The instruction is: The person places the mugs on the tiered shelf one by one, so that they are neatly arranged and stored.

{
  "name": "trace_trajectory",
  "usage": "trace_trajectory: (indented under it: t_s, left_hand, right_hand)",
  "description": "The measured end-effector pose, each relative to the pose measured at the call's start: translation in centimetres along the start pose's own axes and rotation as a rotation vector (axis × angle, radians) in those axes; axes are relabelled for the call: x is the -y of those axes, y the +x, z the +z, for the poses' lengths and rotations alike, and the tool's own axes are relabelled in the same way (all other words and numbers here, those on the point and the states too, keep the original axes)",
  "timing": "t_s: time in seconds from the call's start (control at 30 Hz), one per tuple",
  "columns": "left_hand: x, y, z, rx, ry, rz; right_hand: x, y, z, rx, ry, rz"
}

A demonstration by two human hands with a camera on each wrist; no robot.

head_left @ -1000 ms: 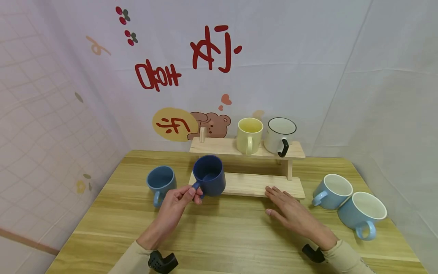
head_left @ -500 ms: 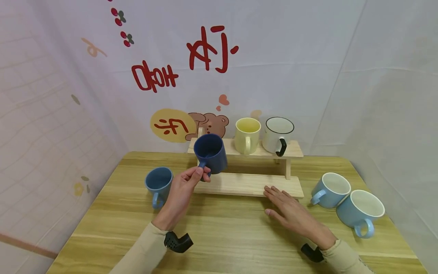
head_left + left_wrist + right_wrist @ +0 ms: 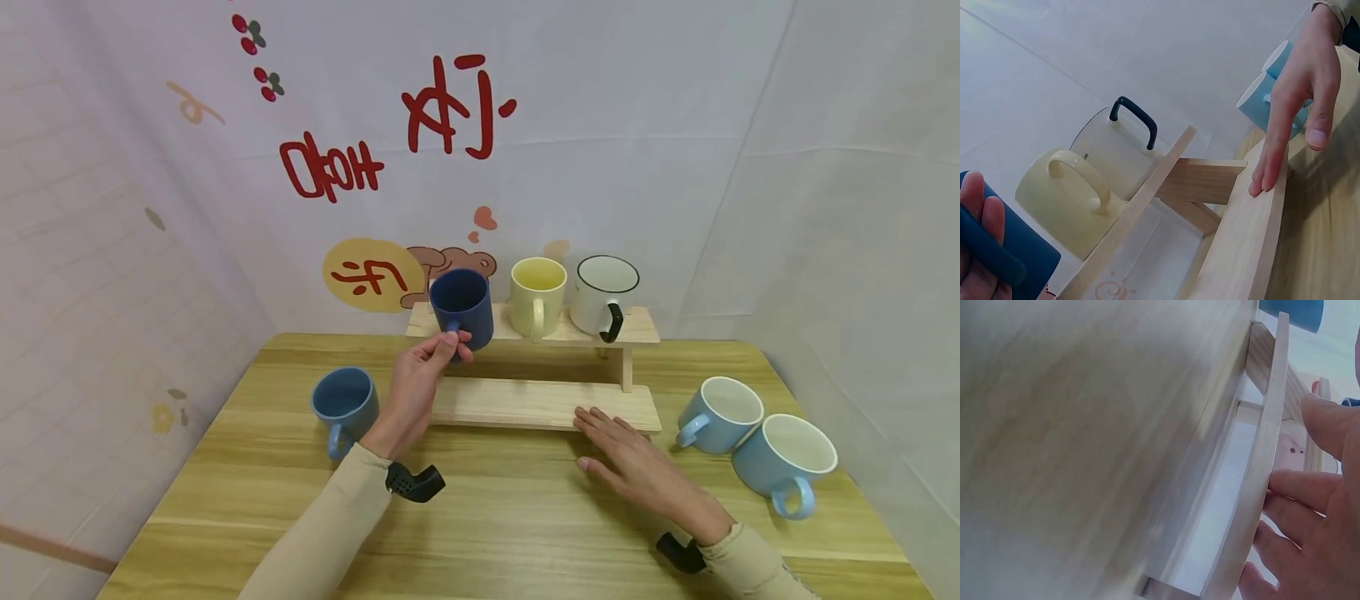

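My left hand [image 3: 411, 387] pinches the handle of a dark blue mug [image 3: 472, 321] between thumb and fingers. The mug is at the left end of the upper board of a two-tier wooden rack [image 3: 517, 404], left of a pale yellow mug [image 3: 534, 304]. I cannot tell whether its base touches the board. A white mug [image 3: 592, 308] with a black rim and handle stands at the yellow mug's right. My right hand [image 3: 637, 475] rests its extended fingertips on the lower board's front edge; the right wrist view shows those fingers [image 3: 1294, 515] against the wood.
A medium-blue mug [image 3: 347, 400] stands on the wooden table [image 3: 510, 517] left of the rack. Two light blue mugs with white insides, a smaller one [image 3: 722, 421] and a larger one [image 3: 780, 462], stand close together at the right. A printed white cloth [image 3: 600, 100] hangs behind.
My left hand has raised the dark blue mug from in front of the lower board to the upper board's left end. My right hand has stayed on the lower board. The view has shifted slightly.
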State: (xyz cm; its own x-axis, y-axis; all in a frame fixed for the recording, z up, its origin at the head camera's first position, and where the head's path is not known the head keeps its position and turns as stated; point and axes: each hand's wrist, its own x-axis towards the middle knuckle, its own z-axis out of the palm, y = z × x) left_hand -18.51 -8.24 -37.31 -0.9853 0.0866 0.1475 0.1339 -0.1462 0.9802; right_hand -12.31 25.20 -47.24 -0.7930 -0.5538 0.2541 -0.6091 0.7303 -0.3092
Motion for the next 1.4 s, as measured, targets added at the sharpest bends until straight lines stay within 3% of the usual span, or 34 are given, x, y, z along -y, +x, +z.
trace_trajectory:
  t_s: [0.33,0.63,0.77,1.1,1.4]
  left_hand:
    - [0.2,1.9,0.8,-0.037,0.017,0.003]
    - [0.8,2.9,1.2,-0.075,0.024,-0.025]
    - [1.1,3.3,1.5,-0.083,0.04,-0.011]
    - [1.6,4.2,1.8,-0.077,0.065,0.058]
    - [1.4,4.5,1.9,-0.02,0.09,0.051]
  right_hand:
    - [0.3,0.1,-0.1,0.006,0.005,-0.003]
    - [0.5,-0.1,0.2,0.009,0.008,0.003]
    - [0.4,0.0,0.2,-0.001,0.01,0.001]
    - [0.4,0.1,0.0,0.018,0.024,0.015]
    - [0.2,0.0,-0.2,0.005,0.025,0.018]
